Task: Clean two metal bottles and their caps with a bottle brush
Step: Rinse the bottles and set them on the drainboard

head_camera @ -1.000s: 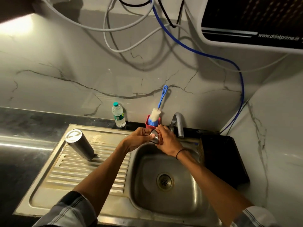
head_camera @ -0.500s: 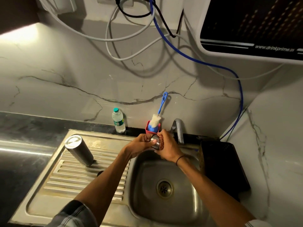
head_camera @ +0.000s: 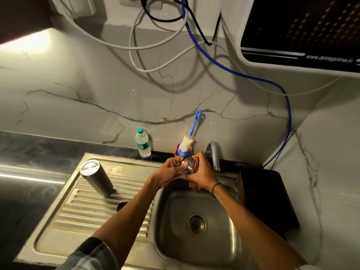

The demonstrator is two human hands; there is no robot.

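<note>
Over the back of the sink basin [head_camera: 224,236], my left hand [head_camera: 167,171] grips a small round metal cap [head_camera: 187,166]. My right hand [head_camera: 202,172] holds a reddish-brown scrubber [head_camera: 195,165] pressed against the cap's side. One metal bottle [head_camera: 96,178] stands upside down on the ribbed drainboard [head_camera: 81,215] at the left. A small dark round object [head_camera: 121,205] lies on the drainboard beside my left forearm; what it is I cannot tell. The blue-handled bottle brush [head_camera: 187,143] stands in a red holder [head_camera: 178,151] behind my hands.
A steel tap [head_camera: 214,157] rises just right of my hands. A clear plastic water bottle [head_camera: 143,143] stands by the wall. A black rack [head_camera: 266,201] borders the sink's right side. Cables and a blue hose [head_camera: 288,114] hang on the marble wall.
Both hands stay at the same spot with the cap and scrubber, shifting only slightly. The view has tilted upward, showing more of the wall.
</note>
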